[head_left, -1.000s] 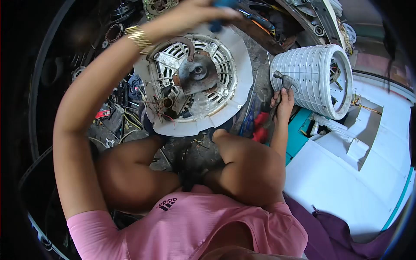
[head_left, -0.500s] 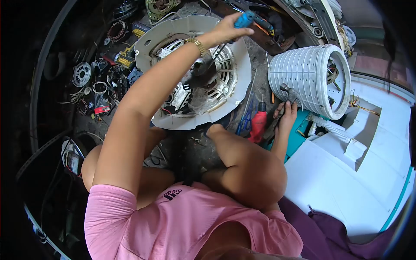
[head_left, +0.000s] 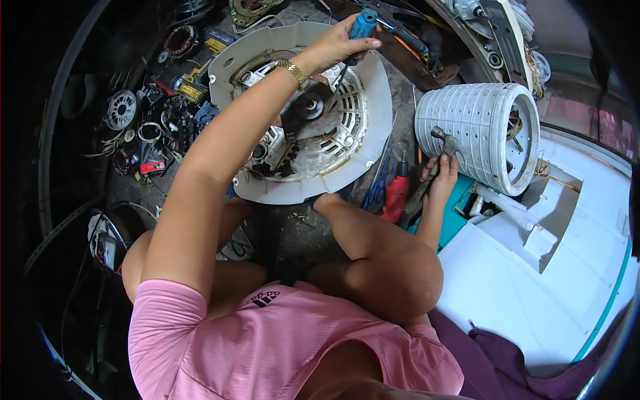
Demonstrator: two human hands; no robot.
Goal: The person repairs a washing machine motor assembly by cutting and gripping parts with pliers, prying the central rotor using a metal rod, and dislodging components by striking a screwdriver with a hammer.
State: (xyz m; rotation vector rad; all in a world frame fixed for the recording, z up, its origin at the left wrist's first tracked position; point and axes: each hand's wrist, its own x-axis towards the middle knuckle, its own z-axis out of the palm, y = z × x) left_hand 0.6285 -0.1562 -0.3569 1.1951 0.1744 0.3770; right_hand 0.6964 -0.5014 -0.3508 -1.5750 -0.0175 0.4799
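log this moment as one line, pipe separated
left hand: grips blue-handled tool over round white housing | right hand: holds hammer | white drum: on its side | red drill: near right hand

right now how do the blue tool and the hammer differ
The blue tool has a blue handle and a thin dark shaft; the hammer has a broad grey metal head. The blue tool is in the left hand, the hammer in the right hand. The blue tool is over the round base; the hammer's head shows against the drum. Both are hand-held.
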